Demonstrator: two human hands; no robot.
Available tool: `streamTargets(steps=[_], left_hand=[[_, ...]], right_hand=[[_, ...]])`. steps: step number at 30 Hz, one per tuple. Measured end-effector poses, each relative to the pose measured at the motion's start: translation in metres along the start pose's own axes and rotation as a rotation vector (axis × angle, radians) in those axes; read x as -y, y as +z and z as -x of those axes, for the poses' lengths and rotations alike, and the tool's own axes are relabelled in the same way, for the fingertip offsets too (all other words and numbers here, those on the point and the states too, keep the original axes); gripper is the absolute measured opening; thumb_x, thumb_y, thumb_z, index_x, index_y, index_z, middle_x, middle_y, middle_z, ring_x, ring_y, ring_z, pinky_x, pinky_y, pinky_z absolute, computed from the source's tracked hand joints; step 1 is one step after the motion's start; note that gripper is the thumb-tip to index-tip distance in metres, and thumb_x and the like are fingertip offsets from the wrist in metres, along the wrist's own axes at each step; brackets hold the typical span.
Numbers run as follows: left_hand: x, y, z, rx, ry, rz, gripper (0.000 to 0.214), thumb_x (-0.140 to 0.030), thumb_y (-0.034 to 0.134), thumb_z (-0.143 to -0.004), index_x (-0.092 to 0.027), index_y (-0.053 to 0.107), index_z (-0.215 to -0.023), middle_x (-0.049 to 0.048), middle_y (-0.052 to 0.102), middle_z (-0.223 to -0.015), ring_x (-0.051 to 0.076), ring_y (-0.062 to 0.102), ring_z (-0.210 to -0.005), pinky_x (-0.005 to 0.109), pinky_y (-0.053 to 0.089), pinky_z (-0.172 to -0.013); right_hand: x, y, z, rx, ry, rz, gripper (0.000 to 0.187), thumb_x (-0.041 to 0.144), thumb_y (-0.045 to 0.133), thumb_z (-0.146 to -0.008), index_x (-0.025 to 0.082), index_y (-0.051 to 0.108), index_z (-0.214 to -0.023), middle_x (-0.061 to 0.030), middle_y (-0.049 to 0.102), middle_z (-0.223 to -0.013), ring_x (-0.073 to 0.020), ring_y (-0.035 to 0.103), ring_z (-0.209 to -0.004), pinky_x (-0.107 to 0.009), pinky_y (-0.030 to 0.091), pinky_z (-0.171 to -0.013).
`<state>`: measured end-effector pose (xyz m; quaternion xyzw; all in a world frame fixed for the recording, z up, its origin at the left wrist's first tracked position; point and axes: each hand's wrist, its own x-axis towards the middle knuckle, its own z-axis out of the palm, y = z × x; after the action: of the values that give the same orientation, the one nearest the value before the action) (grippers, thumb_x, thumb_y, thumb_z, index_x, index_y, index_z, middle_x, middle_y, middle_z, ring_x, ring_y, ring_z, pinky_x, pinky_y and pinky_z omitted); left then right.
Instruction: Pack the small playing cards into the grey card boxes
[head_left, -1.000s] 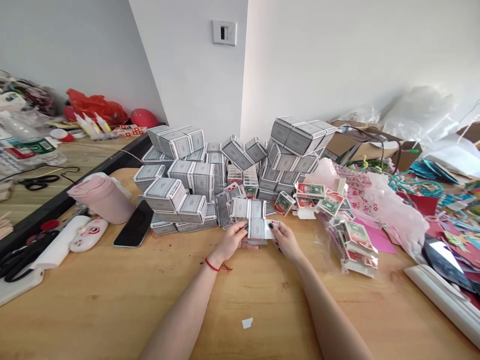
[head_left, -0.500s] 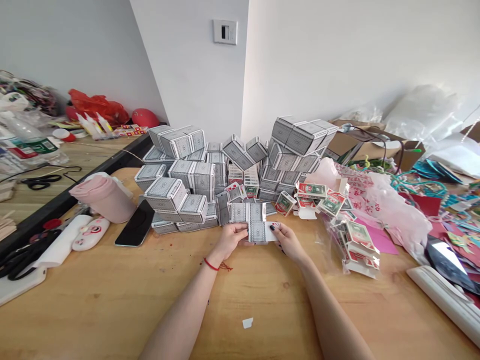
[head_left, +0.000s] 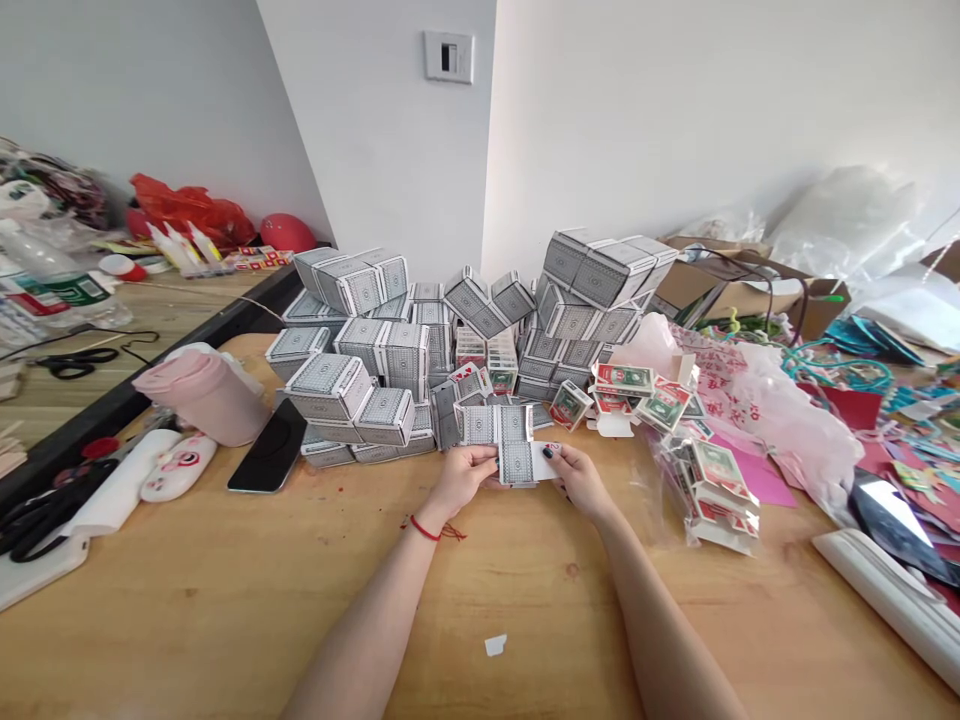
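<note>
My left hand (head_left: 459, 478), with a red string at the wrist, pinches the left side of several grey-backed playing cards (head_left: 516, 462) that overlap crosswise just above the table. My right hand (head_left: 581, 482) is closed on the right side of the same cards, thumb on a white card face that sticks out there. Fingers under the cards are partly hidden. Behind them stand stacks of grey card boxes (head_left: 403, 358), and further stacks (head_left: 600, 272) rise at the right. Loose playing cards (head_left: 469, 382) lean between the stacks.
Red-and-green card packets (head_left: 718, 475) lie at the right beside a pink plastic bag (head_left: 780, 410). On the left are a phone (head_left: 268, 447), a pink cup (head_left: 206, 395) and black scissors (head_left: 45, 510). A white paper scrap (head_left: 496, 645) lies near the front.
My right hand has shifted slightly left, so less of the white card face shows. My left hand stays nearly in place. The view has moved a little.
</note>
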<state>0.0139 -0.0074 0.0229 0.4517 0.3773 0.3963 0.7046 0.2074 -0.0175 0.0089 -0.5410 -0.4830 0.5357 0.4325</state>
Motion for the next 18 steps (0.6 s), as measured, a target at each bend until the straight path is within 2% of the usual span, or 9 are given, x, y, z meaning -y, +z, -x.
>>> streamTargets(steps=[5, 10, 18], left_hand=[[-0.0002, -0.0049, -0.0001, -0.04, 0.016, 0.016, 0.03, -0.029, 0.065, -0.063, -0.014, 0.066, -0.089, 0.0064, 0.069, -0.082, 0.023, 0.063, -0.077, 0.041, 0.052, -0.068], [0.0003, -0.0068, -0.0006, -0.03, 0.011, 0.026, 0.029, -0.027, 0.066, -0.062, -0.014, 0.066, -0.089, 0.0063, 0.069, -0.082, 0.023, 0.064, -0.074, 0.039, 0.053, -0.066], [0.0021, -0.0042, -0.0012, -0.025, -0.025, 0.011, 0.03, -0.029, 0.066, -0.062, -0.012, 0.065, -0.088, 0.0071, 0.069, -0.083, 0.022, 0.064, -0.075, 0.034, 0.052, -0.064]], right_hand=[[-0.0003, -0.0086, -0.0003, -0.084, -0.005, -0.027, 0.038, 0.056, 0.056, -0.067, 0.019, 0.047, -0.07, 0.0082, 0.031, -0.046, -0.005, 0.024, -0.035, -0.019, 0.014, -0.032], [-0.003, -0.0104, 0.0, -0.039, 0.009, -0.062, 0.039, 0.056, 0.056, -0.067, 0.02, 0.043, -0.069, 0.0095, 0.029, -0.044, -0.0042, 0.022, -0.032, -0.018, 0.015, -0.031], [-0.0059, -0.0016, -0.0008, 0.0, -0.012, -0.083, 0.038, 0.056, 0.054, -0.068, 0.019, 0.045, -0.071, 0.0102, 0.031, -0.044, -0.0034, 0.023, -0.032, -0.017, 0.016, -0.032]])
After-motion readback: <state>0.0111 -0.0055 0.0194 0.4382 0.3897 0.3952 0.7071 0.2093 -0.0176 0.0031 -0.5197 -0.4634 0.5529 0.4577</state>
